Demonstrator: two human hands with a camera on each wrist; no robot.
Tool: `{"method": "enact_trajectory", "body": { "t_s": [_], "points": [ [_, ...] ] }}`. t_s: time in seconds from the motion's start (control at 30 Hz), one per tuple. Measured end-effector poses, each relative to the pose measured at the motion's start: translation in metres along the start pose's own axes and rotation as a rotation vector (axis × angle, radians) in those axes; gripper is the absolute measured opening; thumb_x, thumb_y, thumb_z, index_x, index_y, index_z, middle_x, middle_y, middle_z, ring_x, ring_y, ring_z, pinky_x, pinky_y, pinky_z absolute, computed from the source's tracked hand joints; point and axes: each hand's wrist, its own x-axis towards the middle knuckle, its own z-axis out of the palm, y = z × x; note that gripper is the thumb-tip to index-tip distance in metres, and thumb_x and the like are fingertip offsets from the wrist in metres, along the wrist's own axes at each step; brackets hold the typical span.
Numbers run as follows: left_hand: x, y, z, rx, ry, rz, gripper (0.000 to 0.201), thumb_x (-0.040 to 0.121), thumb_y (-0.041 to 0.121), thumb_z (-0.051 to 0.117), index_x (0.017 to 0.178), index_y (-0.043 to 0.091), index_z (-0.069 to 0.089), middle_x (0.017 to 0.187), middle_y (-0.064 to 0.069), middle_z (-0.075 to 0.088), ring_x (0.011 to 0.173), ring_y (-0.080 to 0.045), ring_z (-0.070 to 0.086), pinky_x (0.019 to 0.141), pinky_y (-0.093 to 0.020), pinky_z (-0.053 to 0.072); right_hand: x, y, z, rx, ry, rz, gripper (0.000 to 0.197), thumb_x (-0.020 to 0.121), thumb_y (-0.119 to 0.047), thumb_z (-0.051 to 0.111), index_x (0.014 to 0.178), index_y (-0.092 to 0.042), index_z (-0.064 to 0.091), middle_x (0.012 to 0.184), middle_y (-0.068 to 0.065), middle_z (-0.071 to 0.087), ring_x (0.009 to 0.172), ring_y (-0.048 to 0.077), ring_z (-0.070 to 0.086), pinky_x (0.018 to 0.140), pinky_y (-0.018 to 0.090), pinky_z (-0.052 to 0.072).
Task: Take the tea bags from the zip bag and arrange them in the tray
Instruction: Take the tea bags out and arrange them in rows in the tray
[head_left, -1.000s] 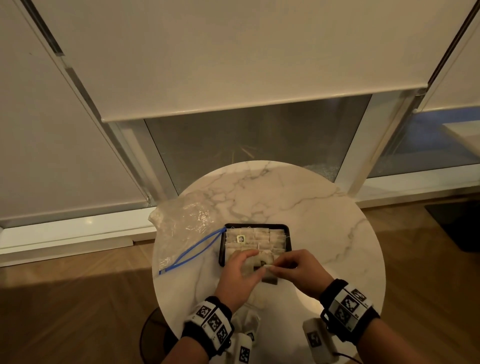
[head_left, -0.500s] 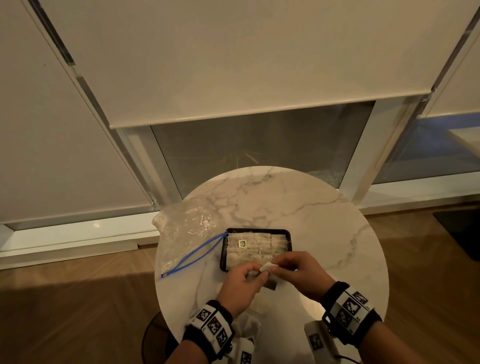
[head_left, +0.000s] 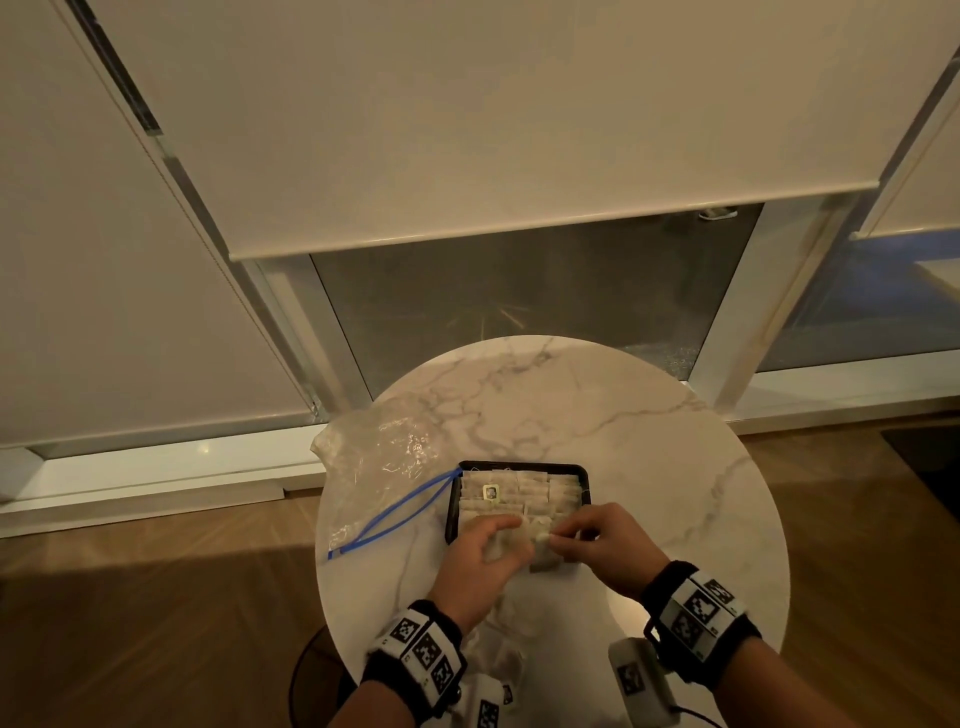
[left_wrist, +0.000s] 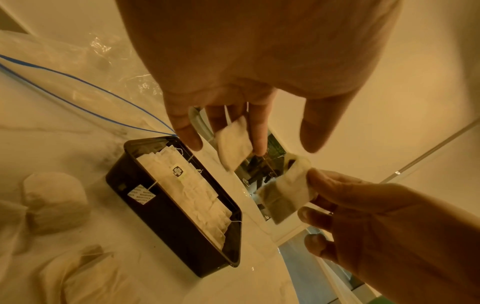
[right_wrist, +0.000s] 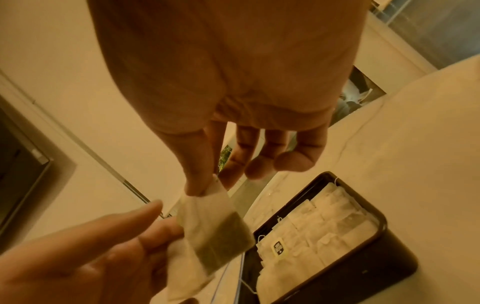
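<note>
- 2 hands meet just above the near edge of the black tray (head_left: 519, 466): the left hand (head_left: 480, 564) holds 1 tea bag (left_wrist: 233, 144) between its fingers, and the right hand (head_left: 605, 548) pinches a 2nd tea bag (right_wrist: 215, 224) by its top edge between thumb and forefinger.
- The 2 held bags hang close together in the air, touching or nearly so.
- The tray sits on the round marble bench (head_left: 649, 431), filled with rows of pale tea bags (head_left: 535, 491), 1 paper tag lying on top.
- The clear zip bag (head_left: 382, 467) with its blue seal lies flat just left of the tray, its mouth touching the tray's corner.
- More loose tea bags (left_wrist: 54, 201) lie on the bench near the wrists.
</note>
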Motion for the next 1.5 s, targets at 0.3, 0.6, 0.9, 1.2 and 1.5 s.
{"method": "enact_trajectory", "body": {
  "t_s": [0.3, 0.6, 0.9, 1.2, 1.5],
  "points": [
    [0.002, 0.012, 0.006, -0.107, -0.156, 0.002, 0.024, 0.097, 0.027, 0.062, 0.074, 0.027, 0.068, 0.063, 0.015, 0.063, 0.062, -0.001, 0.057, 0.063, -0.021, 0.047, 0.011, -0.005, -0.001, 0.144, -0.036, -0.022, 0.019, 0.081, -0.020, 0.078, 0.068, -0.034, 0.079, 0.075, 0.003, 0.074, 0.070, 0.022, 0.061, 0.074, 0.046, 0.054],
    [0.014, 0.008, 0.007, -0.026, -0.146, -0.030, 0.032, 0.094, 0.026, 0.066, 0.063, 0.032, 0.063, 0.058, 0.013, 0.058, 0.059, -0.002, 0.056, 0.062, -0.024, 0.050, 0.028, 0.007, 0.003, 0.157, 0.060, 0.001, 0.019, 0.081, -0.012, 0.078, 0.069, -0.028, 0.078, 0.071, -0.008, 0.073, 0.066, 0.010, 0.062, 0.071, 0.036, 0.053],
    [0.031, -0.007, 0.006, -0.039, -0.110, -0.098, 0.005, 0.092, 0.032, 0.069, 0.091, 0.037, 0.070, 0.094, 0.018, 0.067, 0.091, -0.001, 0.063, 0.085, -0.023, 0.053, 0.046, 0.022, 0.002, 0.016, 0.007, 0.065, 0.010, 0.088, -0.021, 0.070, 0.079, -0.026, 0.072, 0.074, -0.005, 0.071, 0.071, 0.008, 0.064, 0.069, 0.026, 0.053],
    [0.043, -0.051, -0.017, 0.160, 0.335, -0.259, 0.030, 0.091, 0.018, 0.069, 0.120, 0.022, 0.064, 0.121, 0.005, 0.059, 0.114, -0.013, 0.056, 0.094, -0.021, 0.042, 0.072, 0.056, 0.009, -0.052, 0.127, 0.303, 0.012, 0.090, -0.020, 0.067, 0.078, -0.024, 0.068, 0.075, -0.003, 0.068, 0.067, 0.011, 0.061, 0.059, 0.021, 0.045],
    [0.053, -0.069, -0.017, 0.194, 0.434, -0.407, 0.050, 0.091, 0.016, 0.069, 0.137, 0.010, 0.051, 0.141, -0.009, 0.048, 0.128, -0.023, 0.048, 0.104, -0.029, 0.038, 0.088, 0.064, 0.035, -0.215, 0.022, 0.351, 0.007, 0.093, -0.022, 0.063, 0.096, -0.019, 0.069, 0.093, -0.002, 0.065, 0.083, 0.012, 0.060, 0.072, 0.022, 0.048]
  ]
}}
